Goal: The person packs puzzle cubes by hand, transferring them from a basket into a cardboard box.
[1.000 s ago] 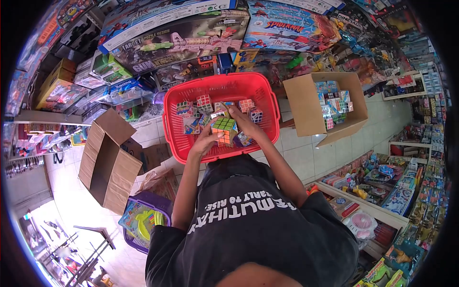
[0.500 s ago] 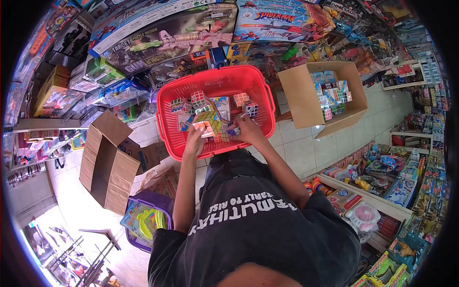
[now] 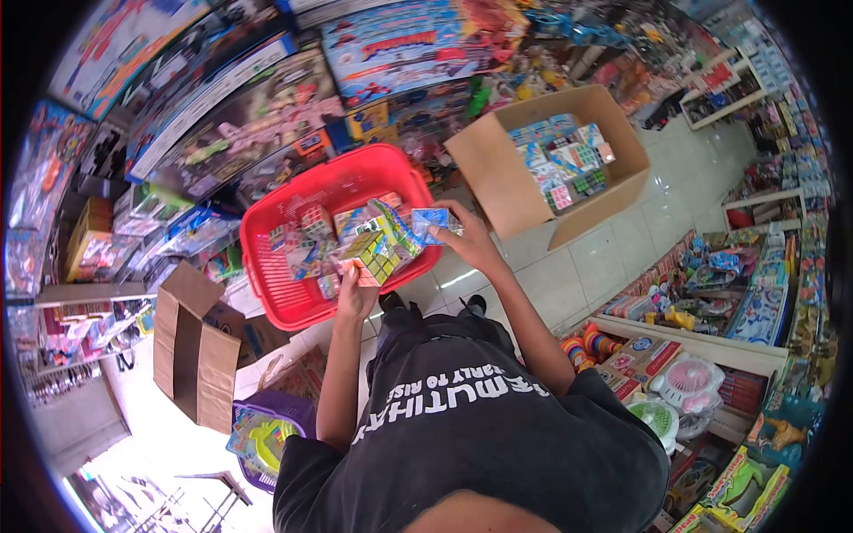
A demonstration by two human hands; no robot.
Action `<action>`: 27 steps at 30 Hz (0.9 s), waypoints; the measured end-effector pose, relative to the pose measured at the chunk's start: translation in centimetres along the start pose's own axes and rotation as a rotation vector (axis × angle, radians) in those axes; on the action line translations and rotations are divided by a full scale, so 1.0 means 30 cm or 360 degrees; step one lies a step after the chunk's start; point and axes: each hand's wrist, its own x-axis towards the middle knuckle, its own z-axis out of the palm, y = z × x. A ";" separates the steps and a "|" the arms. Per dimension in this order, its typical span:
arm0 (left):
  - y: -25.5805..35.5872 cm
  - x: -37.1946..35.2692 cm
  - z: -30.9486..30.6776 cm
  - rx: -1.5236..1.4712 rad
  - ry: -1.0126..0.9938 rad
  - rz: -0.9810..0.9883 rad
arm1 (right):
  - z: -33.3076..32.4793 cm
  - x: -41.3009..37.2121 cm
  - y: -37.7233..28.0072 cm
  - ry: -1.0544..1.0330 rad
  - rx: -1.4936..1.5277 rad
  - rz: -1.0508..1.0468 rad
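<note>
My left hand grips a puzzle cube with yellow and orange faces, held over the near side of the red basket. A strip of colourful packaging runs from the cube toward the right. My right hand pinches a small blue card at the basket's right rim. Inside the basket lie several packaged puzzle cubes.
To the right, an open cardboard box holds several packaged cubes. An open brown carton and a purple basket stand at the left. Toy shelves line the right, with boxed toys ahead.
The view has turned toward the right. My right hand has moved from inside the basket to its right rim with the blue card. My left hand still holds the cube.
</note>
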 end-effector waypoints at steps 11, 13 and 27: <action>-0.559 0.109 0.303 0.0224 -0.0146 -0.0231 | -0.501 -0.312 0.169 0.0355 0.0439 0.0180; -0.652 0.118 0.339 0.0238 -0.0198 -0.0324 | -0.578 -0.379 0.198 0.0414 0.0455 0.0231; -0.864 0.283 0.484 0.0361 -0.0209 -0.0460 | -0.947 -0.449 0.308 0.0471 0.0503 0.0376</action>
